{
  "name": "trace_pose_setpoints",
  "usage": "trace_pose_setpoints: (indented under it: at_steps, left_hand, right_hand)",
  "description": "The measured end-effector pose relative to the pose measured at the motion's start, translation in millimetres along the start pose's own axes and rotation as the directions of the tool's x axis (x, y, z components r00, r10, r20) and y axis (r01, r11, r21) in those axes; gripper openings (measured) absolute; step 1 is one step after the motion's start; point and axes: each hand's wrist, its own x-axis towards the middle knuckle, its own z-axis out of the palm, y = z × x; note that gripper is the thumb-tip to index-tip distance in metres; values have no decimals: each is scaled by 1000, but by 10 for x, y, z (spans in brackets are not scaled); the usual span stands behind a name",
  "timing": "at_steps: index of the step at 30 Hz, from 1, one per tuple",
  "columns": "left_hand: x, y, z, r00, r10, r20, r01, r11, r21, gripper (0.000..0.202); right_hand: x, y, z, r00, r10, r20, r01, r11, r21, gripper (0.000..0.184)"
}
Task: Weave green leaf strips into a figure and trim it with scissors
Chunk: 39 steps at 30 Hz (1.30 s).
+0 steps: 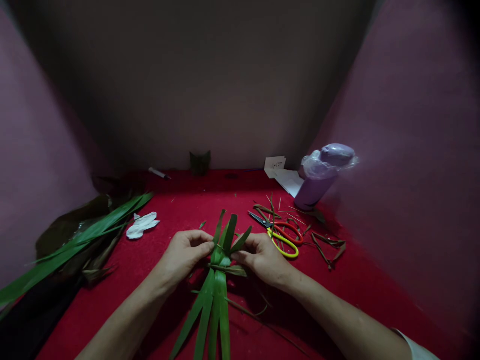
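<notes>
A bundle of green leaf strips (220, 285) lies between my two hands, crossed at its middle by a dried brown strip (234, 270). The strips fan out toward me below that band, and shorter ends stand up above it. My left hand (190, 252) pinches the bundle's left edge between thumb and fingers. On the other side, my right hand (260, 257) grips the right edge, beside a strip that bends out to the right. Just past my right hand lie scissors (279, 235) with one red and one yellow handle, their blades pointing left.
Long green leaves (86, 237) lie along the left wall beside a crumpled white tissue (142, 225). A syringe-like tube (159, 173) and a dark leaf piece (200, 163) are at the back. White papers (288, 181), a purple container (317, 187) and dried scraps (330, 250) are right.
</notes>
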Motion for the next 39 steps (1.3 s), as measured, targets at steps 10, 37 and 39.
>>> trace_pose_setpoints:
  at_steps: [10, 37, 39]
  left_hand:
    - [3, -26, -29, 1000, -15, 27, 16, 1000, -21, 15]
    - [3, -68, -83, 987, -25, 157, 28, 999, -18, 19]
    - [1, -67, -84, 985, -32, 167, 39, 999, -34, 19]
  right_hand:
    - [13, -33, -10, 998, -60, 0, 60, 998, 4, 13]
    - [20, 23, -31, 990, -138, 37, 140, 989, -43, 19]
    - [17, 23, -18, 992, -128, 21, 128, 991, -33, 20]
